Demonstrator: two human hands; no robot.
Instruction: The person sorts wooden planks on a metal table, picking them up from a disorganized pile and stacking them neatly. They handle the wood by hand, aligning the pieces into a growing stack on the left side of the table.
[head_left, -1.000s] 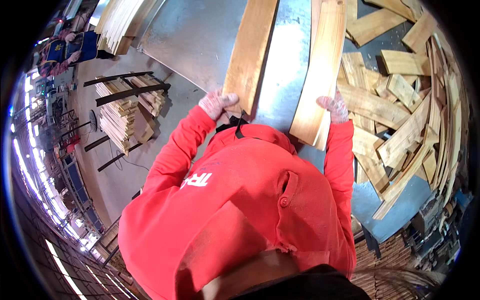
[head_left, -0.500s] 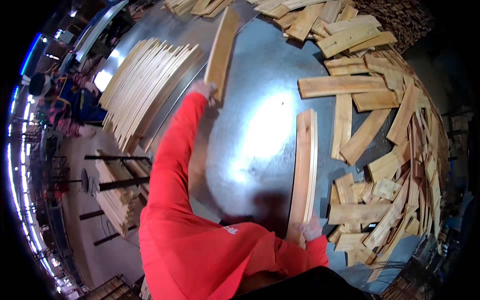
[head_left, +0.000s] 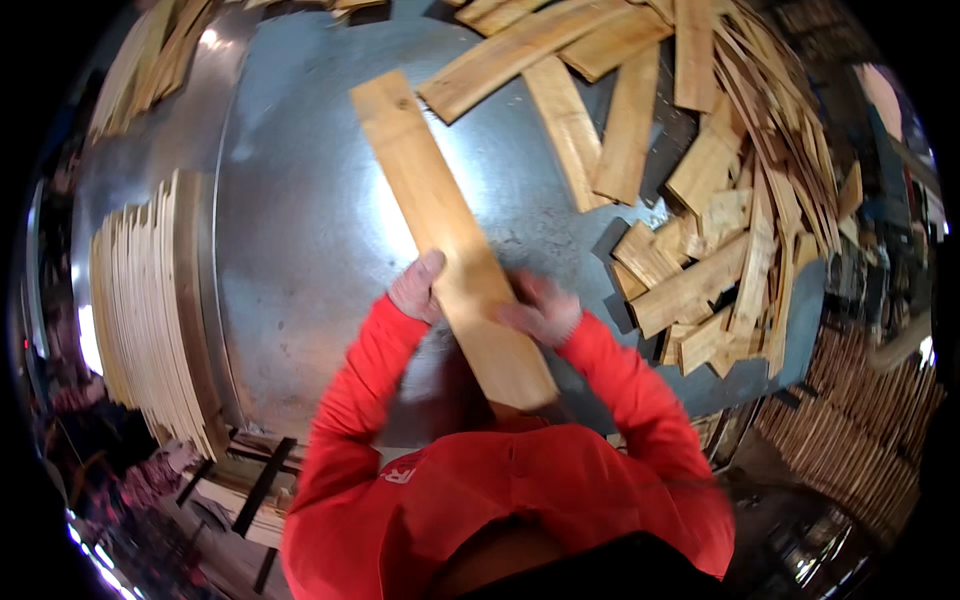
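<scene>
A long, flat wooden board (head_left: 455,240) lies slantwise before me, its far end to the left and its near end close to my chest. My left hand (head_left: 418,288) grips its left edge, with the thumb on the upper face. At the opposite edge, nearer to me, my right hand (head_left: 542,308) holds the board too, slightly blurred by motion. The fingers under the board are hidden. Beneath it is the grey metal tabletop (head_left: 310,270).
A tight row of boards on edge (head_left: 150,300) stands at the left of the table. Loose boards (head_left: 690,260) are heaped along the right and far sides. Beyond the right table edge is a large stack of thin wood (head_left: 850,420). Part of another person (head_left: 150,475) shows at lower left.
My left hand has left the board at the far left and come back to the middle. The board by my right hand is now between both hands. My view has turned.
</scene>
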